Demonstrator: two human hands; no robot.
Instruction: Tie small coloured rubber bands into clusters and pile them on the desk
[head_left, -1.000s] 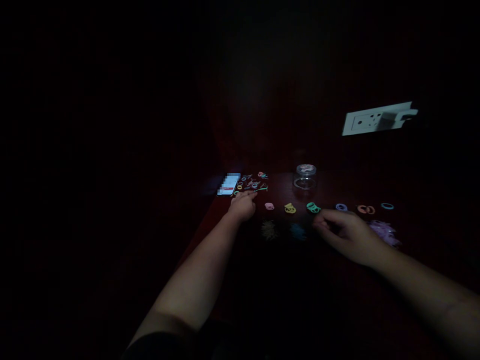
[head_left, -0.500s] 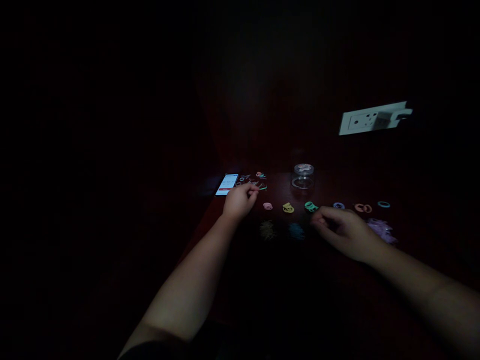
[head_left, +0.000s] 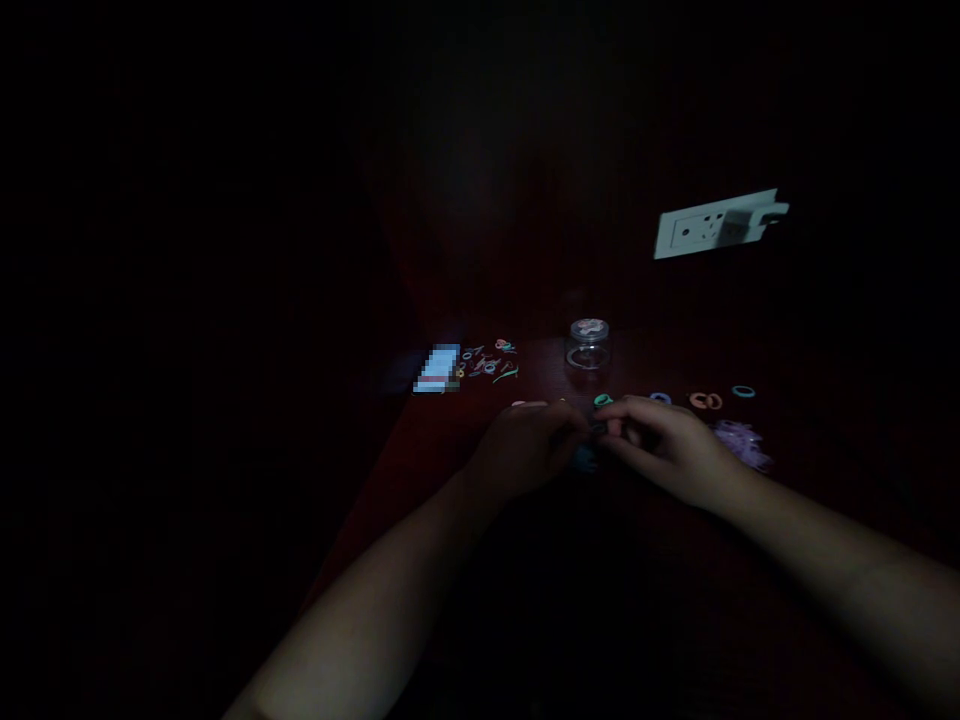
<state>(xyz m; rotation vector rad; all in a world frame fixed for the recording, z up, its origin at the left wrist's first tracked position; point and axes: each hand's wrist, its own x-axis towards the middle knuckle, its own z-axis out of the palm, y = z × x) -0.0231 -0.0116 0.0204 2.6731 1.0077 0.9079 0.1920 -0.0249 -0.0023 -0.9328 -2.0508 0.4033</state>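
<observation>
My left hand (head_left: 529, 447) and my right hand (head_left: 671, 450) meet fingertip to fingertip over the dark red table. Both are closed in a pinch; a small dark thing, too faint to name, shows between them. Just behind my right fingertips lie green hair ties (head_left: 603, 400). A blue pile of small bands (head_left: 583, 460) is partly covered by my left hand. Near my right wrist sits a purple pile of small bands (head_left: 741, 445). In a row behind it are bluish-purple (head_left: 660, 398), orange (head_left: 703, 401) and teal hair ties (head_left: 743, 391). My left hand mostly hides pink and yellow ones.
A clear lidded jar (head_left: 589, 350) stands behind the row. At the back left, a mixed scatter of bands (head_left: 487, 366) lies beside a lit phone (head_left: 437, 369). A white wall socket (head_left: 712, 228) with a plug is above right. The surroundings are very dark.
My left hand has come from the mixed scatter toward me and to the right, meeting my right hand. It now covers the pink and yellow ties. The view has shifted slightly.
</observation>
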